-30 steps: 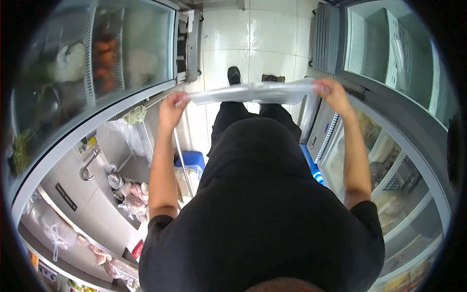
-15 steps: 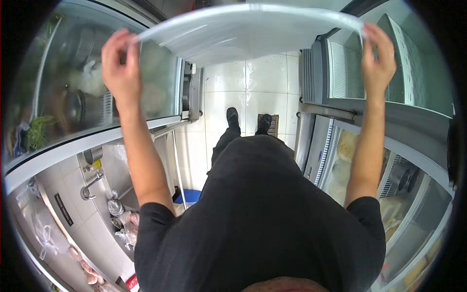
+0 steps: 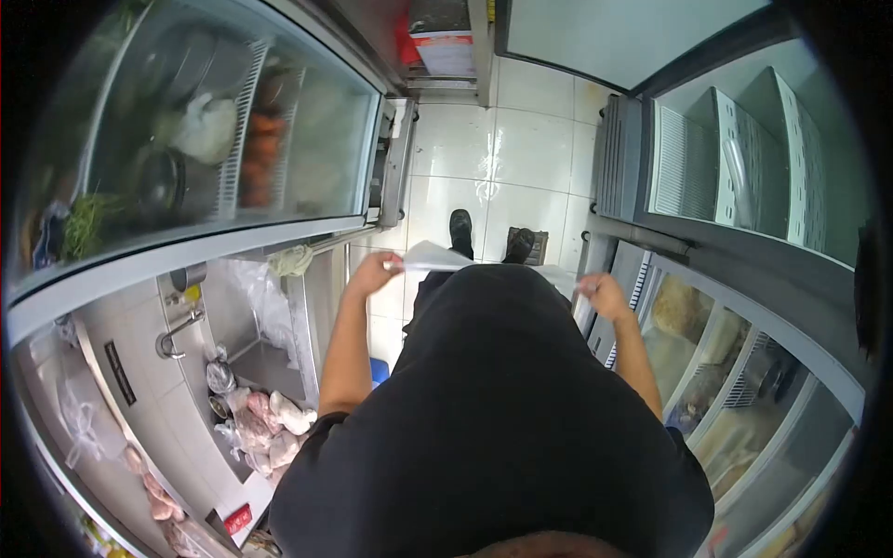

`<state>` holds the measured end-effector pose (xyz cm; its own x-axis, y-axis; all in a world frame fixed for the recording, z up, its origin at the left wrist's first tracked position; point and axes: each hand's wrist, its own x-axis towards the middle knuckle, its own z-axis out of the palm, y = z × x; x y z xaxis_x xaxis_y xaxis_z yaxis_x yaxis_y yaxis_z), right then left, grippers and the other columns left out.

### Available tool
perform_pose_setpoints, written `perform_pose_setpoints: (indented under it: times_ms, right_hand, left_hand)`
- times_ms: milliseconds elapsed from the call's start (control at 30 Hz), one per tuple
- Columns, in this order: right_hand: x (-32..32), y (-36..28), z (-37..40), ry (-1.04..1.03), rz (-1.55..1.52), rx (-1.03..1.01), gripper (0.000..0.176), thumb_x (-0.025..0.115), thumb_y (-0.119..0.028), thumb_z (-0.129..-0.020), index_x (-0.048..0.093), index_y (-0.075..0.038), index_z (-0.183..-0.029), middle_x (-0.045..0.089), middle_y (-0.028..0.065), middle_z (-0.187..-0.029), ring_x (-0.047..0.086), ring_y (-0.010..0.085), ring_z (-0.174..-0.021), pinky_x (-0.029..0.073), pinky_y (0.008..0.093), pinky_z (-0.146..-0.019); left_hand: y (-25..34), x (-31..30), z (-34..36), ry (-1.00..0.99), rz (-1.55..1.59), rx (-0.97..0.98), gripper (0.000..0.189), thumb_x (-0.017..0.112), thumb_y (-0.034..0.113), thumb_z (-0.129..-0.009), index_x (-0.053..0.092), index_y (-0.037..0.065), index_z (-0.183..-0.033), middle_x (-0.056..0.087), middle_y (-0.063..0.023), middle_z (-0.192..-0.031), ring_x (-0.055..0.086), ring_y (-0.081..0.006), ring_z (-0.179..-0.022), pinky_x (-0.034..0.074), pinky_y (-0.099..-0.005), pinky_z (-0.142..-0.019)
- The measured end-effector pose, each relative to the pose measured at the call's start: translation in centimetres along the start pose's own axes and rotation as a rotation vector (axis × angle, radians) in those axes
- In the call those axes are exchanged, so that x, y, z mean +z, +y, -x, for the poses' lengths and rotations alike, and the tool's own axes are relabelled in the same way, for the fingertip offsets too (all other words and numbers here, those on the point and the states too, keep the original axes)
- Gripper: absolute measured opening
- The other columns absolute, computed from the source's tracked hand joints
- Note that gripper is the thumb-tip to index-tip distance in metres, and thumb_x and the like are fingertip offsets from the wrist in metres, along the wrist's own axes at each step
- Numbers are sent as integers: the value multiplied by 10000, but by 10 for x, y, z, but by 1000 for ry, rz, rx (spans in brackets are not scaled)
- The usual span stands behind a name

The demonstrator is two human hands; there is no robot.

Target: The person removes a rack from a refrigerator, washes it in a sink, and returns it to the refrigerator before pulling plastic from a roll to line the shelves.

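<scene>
A thin whitish sheet [image 3: 430,258], translucent like plastic, stretches across the front of my waist, its middle hidden behind my black shirt. My left hand [image 3: 377,272] is closed on its left end. At the other end, right of my waist, my right hand [image 3: 603,294] pinches the sheet's corner. Both hands are low and close to the body, above the tiled floor.
A glass-door fridge [image 3: 223,139] with food stands at the left, above a steel sink with a tap [image 3: 177,337] and bagged raw meat [image 3: 265,423]. At the right are an open fridge [image 3: 744,158] with white shelves and a glass-fronted one [image 3: 735,363] holding food. Boxes [image 3: 445,46] stand ahead.
Both hands have come down and inward from high in front to waist level, bringing the sheet with them. The sheet no longer hides the floor and boxes ahead.
</scene>
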<state>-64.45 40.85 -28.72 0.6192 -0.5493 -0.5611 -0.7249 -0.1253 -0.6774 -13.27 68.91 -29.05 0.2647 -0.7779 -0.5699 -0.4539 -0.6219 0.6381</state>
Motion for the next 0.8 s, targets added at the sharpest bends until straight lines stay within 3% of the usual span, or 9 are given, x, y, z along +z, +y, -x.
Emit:
perform_pose_setpoints:
  times_ms: [100, 233, 333, 400, 533, 600, 633, 700, 800]
  right_hand:
    - [-45, -24, -40, 151, 20, -147, 209, 717, -179, -906, 730, -5, -1021, 733, 162, -1071, 688, 272, -1009, 516, 368, -919]
    - [-159, -150, -47, 335, -39, -279, 257, 684, -210, -941, 717, -26, -1116, 734, 109, -1040, 670, 207, -1036, 505, 346, -941]
    - [-238, -232, -24, 486, -25, -554, 229, 657, -200, -962, 703, -42, -1121, 714, 26, -996, 643, 134, -968, 494, 300, -899]
    - [-288, -283, 5, 616, 45, -599, 198, 656, -201, -966, 698, -41, -1075, 687, -15, -951, 620, 100, -902, 481, 273, -850]
    - [-375, -381, 64, 821, 3, -873, 204, 646, -198, -977, 661, -28, -1089, 663, -4, -1015, 590, 81, -951, 466, 262, -870]
    - [-415, -422, 92, 899, -113, -951, 263, 658, -218, -970, 662, -26, -1150, 671, 8, -1037, 609, 107, -939, 475, 272, -880]
    - [-378, -475, 131, 990, 42, -1054, 111, 627, -127, -919, 621, -40, -988, 646, 23, -843, 630, 90, -760, 517, 252, -687]
    - [-369, -527, 154, 1085, 6, -1059, 48, 611, -113, -911, 593, -69, -900, 625, -2, -776, 607, 78, -701, 498, 242, -659]
    - [-388, -551, 177, 1122, 82, -1077, 58, 607, -112, -905, 594, -72, -865, 616, -6, -743, 592, 78, -674, 487, 243, -643]
  left_hand:
    - [50, -60, -26, 47, -4, 101, 215, 777, 167, -867, 729, 38, -1032, 733, -99, -1058, 672, -219, -1015, 510, -348, -925]
    - [157, -167, -20, 204, 24, 215, 133, 715, 141, -928, 709, 30, -999, 721, -67, -1127, 638, -175, -1054, 482, -326, -966]
    - [234, -249, 2, 324, 84, 487, 139, 699, 113, -943, 711, 39, -1060, 715, -31, -1123, 629, -127, -1007, 488, -278, -910]
    - [292, -300, 30, 369, 176, 461, 136, 688, 104, -956, 704, 49, -1080, 696, 3, -1135, 615, -117, -1006, 480, -266, -909]
    - [392, -389, 83, 691, -138, 865, 226, 671, 129, -967, 693, 51, -1178, 688, -25, -1191, 625, -146, -1062, 465, -286, -974]
    - [441, -408, 118, 1059, -509, 1066, 335, 692, 199, -950, 672, 50, -1250, 692, -76, -1217, 634, -183, -1122, 459, -322, -1009]
    - [464, -404, 138, 1161, -488, 1080, 415, 712, 260, -939, 655, 73, -1304, 655, -104, -1308, 609, -225, -1197, 430, -353, -1058]
    - [515, -390, 160, 1329, -639, 1305, 509, 734, 389, -916, 652, 111, -1335, 633, -133, -1374, 597, -255, -1257, 436, -387, -1076]
    - [588, -347, 137, 1144, -673, 1361, 442, 732, 354, -907, 681, 43, -1217, 695, -142, -1210, 659, -257, -1114, 505, -395, -948]
